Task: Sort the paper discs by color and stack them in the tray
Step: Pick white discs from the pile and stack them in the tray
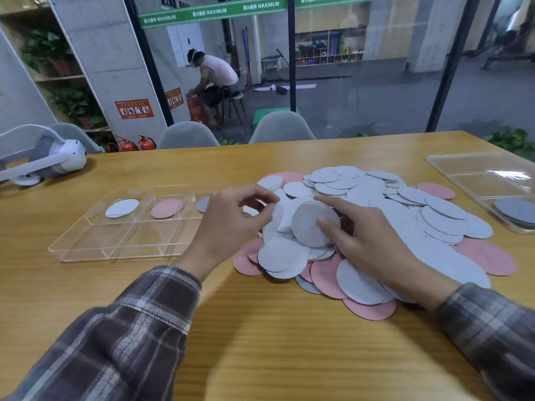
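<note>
**Grey stack gripped right over the heap**

Your right hand (367,235) has a small stack of round grey paper discs (308,227), tilted up on edge. The thumb lies flat across its face and the fingers (338,204) curl over the top rim and behind it. That's a firm grip, with the stack sitting just above the big heap of white, grey and pink paper discs (405,221) spread under and beyond those fingers on the wooden tabletop (260,342).

Your left hand (228,227) is right beside it. Its fingers (259,194) are curled in, with thumb and forefinger tips close together at the edge of a pale disc just left of the stack. Whether they actually pinch that disc, I cannot tell from here.

Out to the left of those left fingers lies the clear acrylic tray with compartments (86,241). Its back row holds three lone discs, one to a compartment. There's a white disc (122,208) farthest from your fingers, a pink disc (167,208) in the middle, and a grey disc (203,204) half hidden behind your left knuckles.

Well off to the right of your right fingers sits a second clear plastic tray (477,175), with grey discs (518,211) piled in its near corner. Far left, a white headset (43,160) rests on the tabletop.
</note>
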The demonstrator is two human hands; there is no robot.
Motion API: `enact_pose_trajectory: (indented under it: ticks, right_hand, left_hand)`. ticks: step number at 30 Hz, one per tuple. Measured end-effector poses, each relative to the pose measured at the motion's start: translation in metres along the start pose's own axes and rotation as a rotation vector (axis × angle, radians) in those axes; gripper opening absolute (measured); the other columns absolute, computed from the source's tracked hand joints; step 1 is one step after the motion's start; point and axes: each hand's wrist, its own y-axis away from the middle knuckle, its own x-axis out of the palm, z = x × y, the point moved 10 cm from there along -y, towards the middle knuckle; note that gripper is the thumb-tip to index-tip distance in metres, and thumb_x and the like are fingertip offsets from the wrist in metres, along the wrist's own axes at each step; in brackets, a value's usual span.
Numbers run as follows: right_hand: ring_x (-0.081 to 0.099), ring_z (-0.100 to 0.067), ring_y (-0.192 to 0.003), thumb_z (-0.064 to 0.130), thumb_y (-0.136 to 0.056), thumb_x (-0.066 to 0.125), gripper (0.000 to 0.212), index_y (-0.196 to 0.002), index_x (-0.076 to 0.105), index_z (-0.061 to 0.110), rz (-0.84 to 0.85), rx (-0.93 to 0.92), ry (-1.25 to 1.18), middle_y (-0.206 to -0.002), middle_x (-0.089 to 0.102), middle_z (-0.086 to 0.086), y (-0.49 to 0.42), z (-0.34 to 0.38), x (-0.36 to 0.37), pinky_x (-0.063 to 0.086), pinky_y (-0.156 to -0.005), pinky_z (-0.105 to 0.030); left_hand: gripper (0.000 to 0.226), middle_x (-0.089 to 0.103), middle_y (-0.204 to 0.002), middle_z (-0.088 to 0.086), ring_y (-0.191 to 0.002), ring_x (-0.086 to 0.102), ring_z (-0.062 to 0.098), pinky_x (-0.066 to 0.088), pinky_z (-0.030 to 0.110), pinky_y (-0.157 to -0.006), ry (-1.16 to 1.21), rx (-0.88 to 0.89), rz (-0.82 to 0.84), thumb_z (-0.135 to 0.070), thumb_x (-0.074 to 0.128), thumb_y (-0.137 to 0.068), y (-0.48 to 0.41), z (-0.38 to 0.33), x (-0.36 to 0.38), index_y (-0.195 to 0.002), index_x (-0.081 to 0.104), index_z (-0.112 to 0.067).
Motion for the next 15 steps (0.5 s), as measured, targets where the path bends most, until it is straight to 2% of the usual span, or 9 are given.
enact_pose_trajectory:
  ticks: [3,6,12,15]
  right_hand:
    - [0.061,-0.017,-0.058,0.025,-0.099,0.06,0.032,-0.13,0.062,0.032,-0.012,-0.006,-0.011,-0.064,0.067,-0.002,0.0,0.003,-0.001,0.05,-0.065,-0.036]
    - [0.061,-0.017,-0.056,0.025,-0.099,0.06,0.031,-0.13,0.062,0.031,-0.013,0.001,-0.019,-0.059,0.065,-0.001,0.001,0.003,-0.001,0.051,-0.065,-0.037]
    - [0.062,-0.016,-0.058,0.028,-0.1,0.059,0.034,-0.133,0.06,0.033,0.002,0.016,-0.009,-0.061,0.065,-0.001,0.0,0.002,0.0,0.053,-0.067,-0.039]
    - [0.063,-0.016,-0.061,0.03,-0.101,0.056,0.035,-0.136,0.058,0.036,0.014,0.03,-0.021,-0.063,0.065,-0.002,0.0,0.0,0.002,0.054,-0.069,-0.039]
  left_hand:
    - [0.02,0.078,-0.095,-0.016,-0.086,0.073,0.008,0.061,0.03,-0.072,0.044,-0.038,0.07,-0.005,0.07,-0.09,0.002,-0.002,0.015,-0.095,0.082,-0.02]
    - [0.024,0.079,-0.096,-0.015,-0.093,0.074,0.009,0.061,0.032,-0.081,0.028,-0.017,0.107,-0.002,0.068,-0.089,0.004,-0.006,0.021,-0.093,0.083,-0.02]
    - [0.028,0.078,-0.099,-0.009,-0.095,0.073,0.013,0.063,0.034,-0.074,0.035,0.023,0.169,0.004,0.064,-0.08,0.005,-0.008,0.022,-0.089,0.082,-0.015]
    - [0.028,0.075,-0.101,-0.006,-0.096,0.072,0.017,0.063,0.029,-0.079,0.031,0.054,0.217,0.01,0.07,-0.08,0.005,-0.01,0.024,-0.093,0.081,-0.013]
